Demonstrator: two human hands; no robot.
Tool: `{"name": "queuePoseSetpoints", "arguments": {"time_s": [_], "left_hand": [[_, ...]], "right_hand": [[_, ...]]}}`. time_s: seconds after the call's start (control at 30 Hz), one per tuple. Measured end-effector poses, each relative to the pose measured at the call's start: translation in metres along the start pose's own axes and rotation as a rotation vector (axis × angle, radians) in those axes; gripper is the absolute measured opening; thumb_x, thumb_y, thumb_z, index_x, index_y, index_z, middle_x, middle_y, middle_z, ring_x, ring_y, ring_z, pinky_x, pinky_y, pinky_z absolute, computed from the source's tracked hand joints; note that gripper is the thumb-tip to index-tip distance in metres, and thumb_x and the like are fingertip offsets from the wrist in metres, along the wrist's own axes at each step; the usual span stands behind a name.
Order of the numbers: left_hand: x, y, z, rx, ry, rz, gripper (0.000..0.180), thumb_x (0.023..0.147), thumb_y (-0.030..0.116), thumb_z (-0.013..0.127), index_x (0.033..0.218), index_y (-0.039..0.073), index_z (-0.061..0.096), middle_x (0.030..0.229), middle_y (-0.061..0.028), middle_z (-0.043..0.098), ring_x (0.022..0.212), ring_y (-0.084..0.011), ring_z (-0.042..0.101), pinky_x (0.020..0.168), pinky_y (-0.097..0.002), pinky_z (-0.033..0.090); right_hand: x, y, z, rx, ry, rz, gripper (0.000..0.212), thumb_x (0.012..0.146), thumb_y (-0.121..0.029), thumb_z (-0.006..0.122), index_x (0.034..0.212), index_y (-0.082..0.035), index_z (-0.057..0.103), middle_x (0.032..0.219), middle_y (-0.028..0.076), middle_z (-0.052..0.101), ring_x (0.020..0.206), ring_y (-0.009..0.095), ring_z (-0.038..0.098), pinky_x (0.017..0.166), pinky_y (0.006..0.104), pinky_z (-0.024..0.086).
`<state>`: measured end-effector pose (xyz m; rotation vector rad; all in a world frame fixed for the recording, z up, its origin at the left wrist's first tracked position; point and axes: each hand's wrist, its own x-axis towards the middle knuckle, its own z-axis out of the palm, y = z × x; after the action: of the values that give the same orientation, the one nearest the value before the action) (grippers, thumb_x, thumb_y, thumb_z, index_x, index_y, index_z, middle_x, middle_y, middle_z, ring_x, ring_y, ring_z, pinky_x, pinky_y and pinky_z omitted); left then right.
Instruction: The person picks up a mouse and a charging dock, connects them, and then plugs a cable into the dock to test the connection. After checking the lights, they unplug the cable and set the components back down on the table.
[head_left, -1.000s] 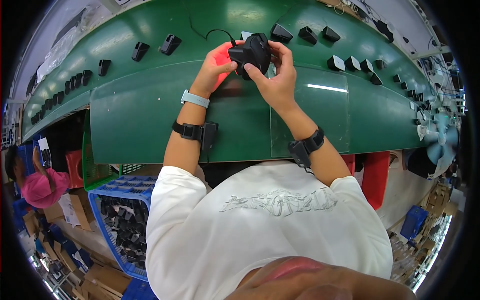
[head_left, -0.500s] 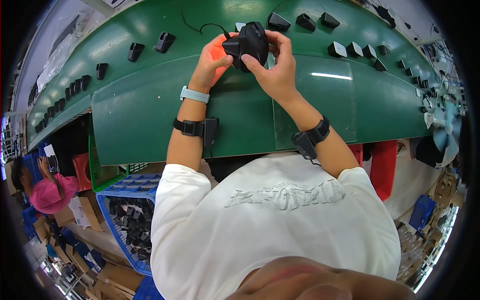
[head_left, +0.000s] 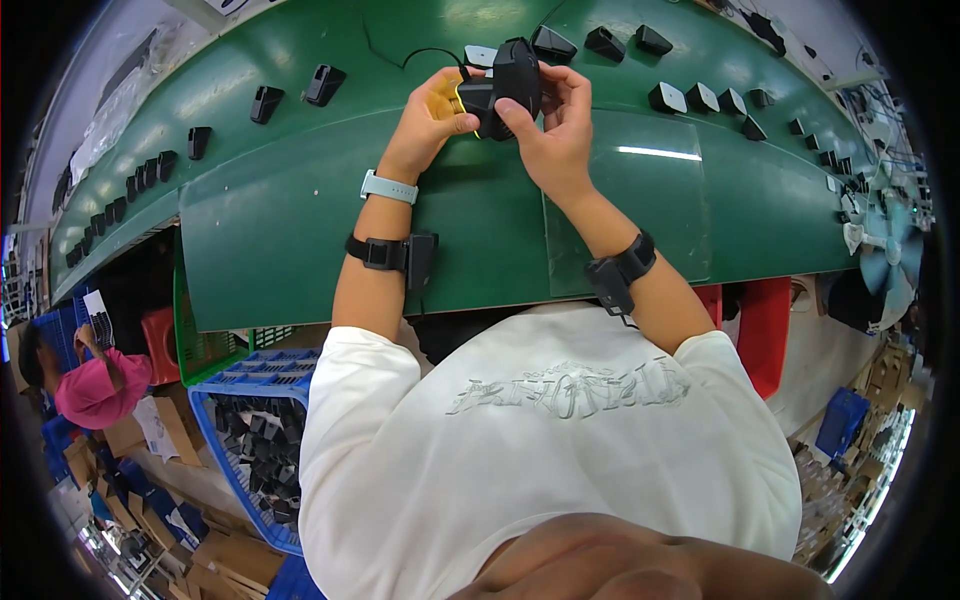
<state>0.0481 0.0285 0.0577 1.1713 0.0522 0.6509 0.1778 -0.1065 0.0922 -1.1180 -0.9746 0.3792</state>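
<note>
- Cloth of a white shirt (head_left: 570,470) is spread across lower centre, softly creased, with a raised-looking grey motif.
- At mid-frame, boxy black modules (head_left: 422,262) are strapped to both forearms; a pale-blue watch band (head_left: 388,188) is worn at the left wrist.
- At lower left, angular black parts (head_left: 265,450) are heaped in a slatted blue crate (head_left: 225,489).
- At upper centre, an angular black block (head_left: 478,105) is grasped by the left hand (head_left: 435,112), a yellow glow cast along its edge; a thin black cable (head_left: 430,51) is attached at its top.
- Against it, a rounded black shell (head_left: 518,85) is gripped by the right hand (head_left: 555,130), thumb laid on the near face.
- Beneath, a smooth green tabletop (head_left: 300,240) is partly covered, right of centre, by a clear sheet (head_left: 625,230).
- At upper right, wedge-like blocks (head_left: 667,98) are set out, some white-faced.
</note>
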Motion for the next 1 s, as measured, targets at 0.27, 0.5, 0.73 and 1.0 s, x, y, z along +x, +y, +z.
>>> {"name": "queuePoseSetpoints", "arguments": {"time_s": [0.27, 0.5, 0.73, 1.0], "left_hand": [[-0.001, 0.004, 0.002, -0.081, 0.058, 0.016, 0.066, 0.078, 0.009, 0.087, 0.136, 0.003, 0.056, 0.118, -0.0033, 0.063, 0.101, -0.0134, 0.062, 0.082, -0.0272, 0.053], [-0.003, 0.002, -0.002, 0.041, 0.043, -0.037, 0.067, 0.078, 0.010, 0.088, 0.137, 0.004, 0.057, 0.119, -0.0039, 0.064, 0.102, -0.0119, 0.062, 0.084, -0.0254, 0.053], [0.000, 0.002, -0.002, -0.029, 0.029, -0.080, 0.066, 0.079, 0.012, 0.087, 0.136, 0.002, 0.057, 0.114, -0.0038, 0.065, 0.100, -0.0118, 0.063, 0.083, -0.0255, 0.052], [0.000, 0.001, -0.005, 0.022, 0.022, -0.052, 0.063, 0.078, 0.006, 0.086, 0.134, 0.002, 0.056, 0.121, -0.0060, 0.064, 0.105, -0.0156, 0.064, 0.088, -0.0297, 0.055]], "right_hand": [[-0.009, 0.011, 0.004, -0.151, -0.027, -0.081, 0.064, 0.089, -0.015, 0.081, 0.134, 0.001, 0.038, 0.138, 0.016, 0.051, 0.117, 0.019, 0.058, 0.103, 0.0333, 0.048], [-0.002, 0.003, 0.001, -0.146, -0.020, -0.102, 0.061, 0.092, -0.014, 0.078, 0.134, 0.001, 0.037, 0.133, 0.017, 0.054, 0.114, 0.019, 0.059, 0.101, 0.0320, 0.049], [0.002, 0.006, -0.007, 0.228, 0.013, 0.292, 0.040, 0.104, -0.017, 0.062, 0.129, -0.003, 0.034, 0.120, 0.014, 0.063, 0.100, 0.016, 0.064, 0.081, 0.0272, 0.057], [0.000, 0.002, -0.005, 0.371, -0.023, 0.321, 0.036, 0.108, -0.018, 0.054, 0.135, -0.009, 0.032, 0.122, 0.008, 0.061, 0.106, 0.013, 0.062, 0.087, 0.0294, 0.055]]}}
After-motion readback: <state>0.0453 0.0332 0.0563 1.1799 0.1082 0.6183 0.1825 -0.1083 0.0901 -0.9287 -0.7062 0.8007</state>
